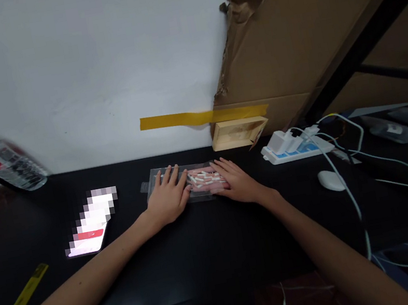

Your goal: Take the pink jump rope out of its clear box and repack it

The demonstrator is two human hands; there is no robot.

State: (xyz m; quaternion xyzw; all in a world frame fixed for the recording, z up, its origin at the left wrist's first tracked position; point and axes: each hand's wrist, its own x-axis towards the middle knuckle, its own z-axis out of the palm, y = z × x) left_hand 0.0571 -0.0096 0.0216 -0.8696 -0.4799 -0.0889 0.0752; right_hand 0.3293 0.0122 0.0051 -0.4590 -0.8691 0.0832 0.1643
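Transparent plastic forms the shallow case [201, 195] that lies flat on the black counter [193, 270], near the white wall [74, 65] and between the person's two hands. Small white and pink pieces [204, 177] show through its right-hand part; their exact form is too small to tell. The left hand [169, 195] rests palm down over the left part of the case, its fingers spread and pinching nothing, the thumb pointing toward the pieces. The right hand [235, 180] lies over the right end, its fingers extended and closer together, the thumb set apart along the near edge. To the left, a phone [91, 224] lies with its screen lit and pixelated, and beyond it a clear bottle [6, 162] leans, tilted, in the far corner. Behind the right hand, a pale open-fronted box [238, 135] stands against the brown cardboard [282, 39], just below a strip of yellow tape [178, 119] that spans wall and cardboard. Farther right are a white power strip [301, 152] with plugged-in adapters and, nearer the person, a white mouse [330, 180] beside a pale cable [346, 185].
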